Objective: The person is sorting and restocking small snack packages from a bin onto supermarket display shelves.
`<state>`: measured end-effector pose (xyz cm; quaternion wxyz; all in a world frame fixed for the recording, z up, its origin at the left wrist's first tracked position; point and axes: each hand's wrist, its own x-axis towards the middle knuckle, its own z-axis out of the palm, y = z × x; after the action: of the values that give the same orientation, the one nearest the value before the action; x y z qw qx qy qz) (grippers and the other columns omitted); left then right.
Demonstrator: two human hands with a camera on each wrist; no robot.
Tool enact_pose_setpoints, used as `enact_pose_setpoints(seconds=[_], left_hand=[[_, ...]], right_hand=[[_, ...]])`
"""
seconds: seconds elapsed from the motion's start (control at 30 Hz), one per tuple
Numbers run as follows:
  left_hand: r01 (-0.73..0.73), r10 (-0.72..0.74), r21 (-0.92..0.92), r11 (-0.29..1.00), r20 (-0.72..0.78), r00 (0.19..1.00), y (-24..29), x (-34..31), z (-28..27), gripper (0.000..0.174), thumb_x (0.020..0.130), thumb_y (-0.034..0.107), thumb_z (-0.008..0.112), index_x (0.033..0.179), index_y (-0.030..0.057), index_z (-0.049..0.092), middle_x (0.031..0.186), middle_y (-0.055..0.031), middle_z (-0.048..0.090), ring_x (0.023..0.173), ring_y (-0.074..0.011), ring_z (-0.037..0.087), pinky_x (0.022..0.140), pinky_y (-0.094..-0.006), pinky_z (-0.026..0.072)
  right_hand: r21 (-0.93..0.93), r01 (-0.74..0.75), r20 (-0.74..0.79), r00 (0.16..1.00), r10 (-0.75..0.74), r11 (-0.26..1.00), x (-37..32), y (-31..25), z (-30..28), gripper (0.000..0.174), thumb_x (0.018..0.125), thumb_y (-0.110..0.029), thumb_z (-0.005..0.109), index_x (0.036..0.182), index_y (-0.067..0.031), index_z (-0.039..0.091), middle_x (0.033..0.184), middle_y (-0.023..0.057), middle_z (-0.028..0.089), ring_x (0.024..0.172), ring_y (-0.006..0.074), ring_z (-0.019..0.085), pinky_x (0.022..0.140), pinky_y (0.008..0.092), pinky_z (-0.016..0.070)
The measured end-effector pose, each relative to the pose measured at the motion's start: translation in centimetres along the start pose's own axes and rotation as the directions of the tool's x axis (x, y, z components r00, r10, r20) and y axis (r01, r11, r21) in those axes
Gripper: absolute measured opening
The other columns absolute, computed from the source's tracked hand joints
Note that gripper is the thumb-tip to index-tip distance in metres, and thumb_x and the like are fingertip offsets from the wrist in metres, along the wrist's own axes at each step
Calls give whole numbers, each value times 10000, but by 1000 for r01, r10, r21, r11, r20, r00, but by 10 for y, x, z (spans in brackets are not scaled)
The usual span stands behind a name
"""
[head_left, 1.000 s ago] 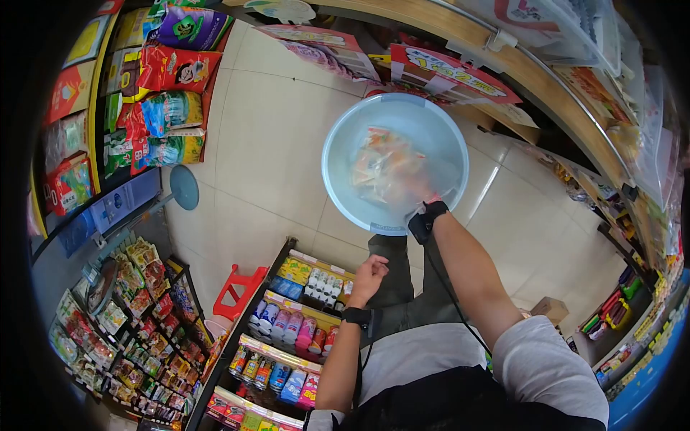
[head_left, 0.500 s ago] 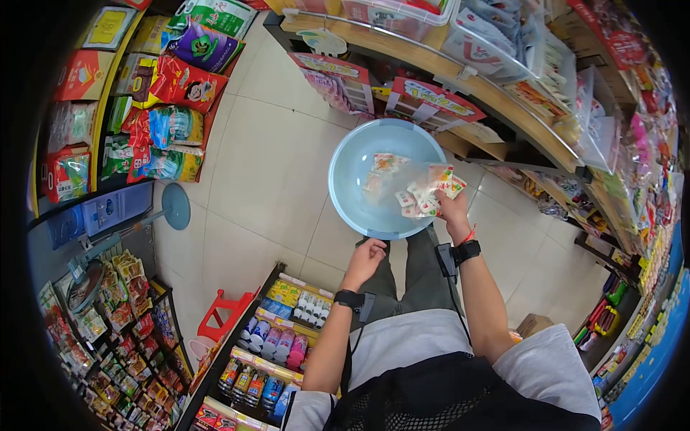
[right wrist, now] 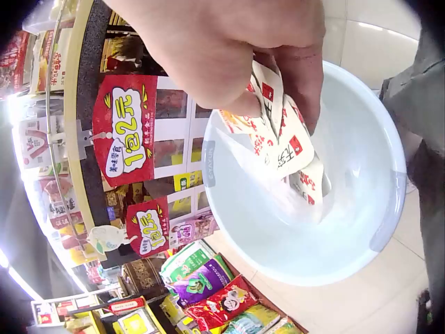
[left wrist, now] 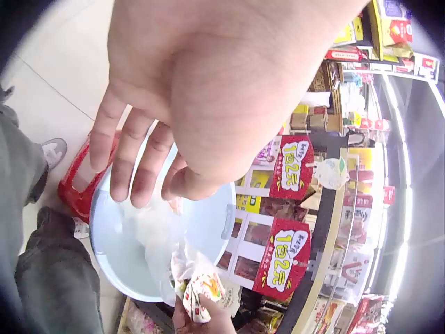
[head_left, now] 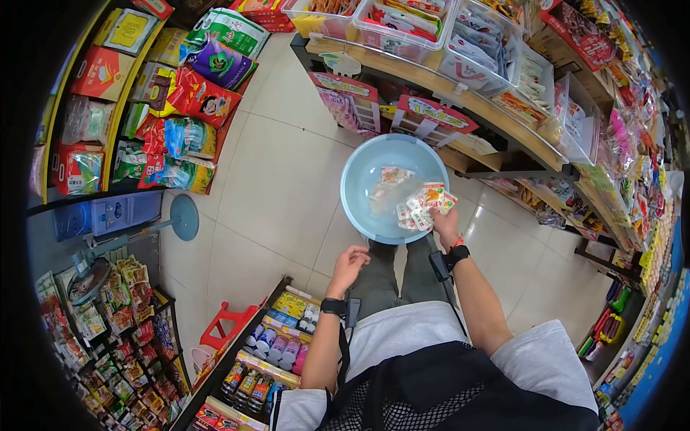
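Note:
My right hand grips several small white snack packets with red and orange print, over the near right side of a light blue basin. In the right wrist view the thumb and fingers pinch the packets, which fan out over the basin. More packets lie at the basin's bottom with clear, cloudy plastic around them. My left hand is held near the basin's near left side with nothing in it; its fingers hang loosely bent in the left wrist view.
Behind the basin stands a wooden-edged shelf with clear bins and red price signs. A red stool shows beside the basin. Bagged goods fill the left shelf; a drinks rack stands near my left arm.
My right hand has come up from inside the basin toward its near right rim, bringing several packets with it. My left hand stays beside the basin, holding nothing.

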<state>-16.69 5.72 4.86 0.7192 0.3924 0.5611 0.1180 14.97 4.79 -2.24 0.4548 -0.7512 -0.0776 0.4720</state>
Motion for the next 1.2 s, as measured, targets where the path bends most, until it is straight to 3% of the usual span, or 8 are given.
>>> enact_pose_setpoints(seconds=[0.2,0.3,0.33,0.53,0.77,0.93,0.97,1.2], left_hand=[[54,-55,-21,998,-50,997,-26,-17,-30,190,999,124,556,1161,51,624,951,-53,722,894,-128,693,728,-268,523],[71,-70,11,997,-79,994,-28,-25,-35,190,1004,138,560,1161,54,627,953,-55,722,897,-133,695,733,-277,527],[76,-73,27,997,-86,994,-26,-28,-36,191,1005,141,560,1161,55,628,953,-56,723,897,-135,696,735,-281,529],[30,-25,59,998,-75,997,-9,-26,-33,228,1000,135,565,1195,36,629,983,-72,726,912,-148,700,768,-300,538],[-294,292,77,953,37,956,90,-31,-2,356,992,154,606,1323,26,578,1043,-99,714,992,-171,677,864,-332,549],[-304,293,11,952,247,924,213,-76,54,501,1001,170,620,1447,22,448,1226,-109,648,1076,-155,635,942,-329,523],[-497,473,3,868,302,828,213,-71,67,547,996,179,644,1463,19,408,1286,-102,615,1104,-156,623,957,-325,517],[-479,488,-93,873,202,849,252,-92,117,451,957,77,676,1368,-8,510,1224,-86,659,1099,-142,630,944,-325,524]], right_hand=[[146,-310,41,951,308,939,26,23,13,383,926,-109,650,1271,30,558,1139,164,691,870,295,739,679,420,655],[-498,-166,-136,984,113,851,42,50,34,375,931,-309,660,1054,43,698,911,253,730,895,347,742,675,464,588],[-698,134,-54,970,-238,703,34,52,35,441,912,-400,660,930,35,731,838,301,697,908,433,707,749,498,559],[-631,79,4,995,-99,772,19,33,22,412,935,-356,650,1016,42,719,898,285,716,880,427,712,778,475,545],[-183,46,292,956,9,982,-46,-72,-33,388,1008,-320,614,1077,47,717,892,55,733,794,118,650,707,317,522],[-170,278,663,742,-99,945,-149,-212,-52,332,1040,-283,582,1212,-11,662,1059,-5,703,899,74,612,805,274,513],[-158,286,716,692,-89,945,-160,-225,-52,337,1045,-277,575,1237,-9,642,1070,-2,702,925,73,611,818,278,515],[72,627,708,516,-483,775,-179,-268,-62,383,1020,-188,618,1343,-6,522,1115,42,663,906,79,607,745,266,531]])
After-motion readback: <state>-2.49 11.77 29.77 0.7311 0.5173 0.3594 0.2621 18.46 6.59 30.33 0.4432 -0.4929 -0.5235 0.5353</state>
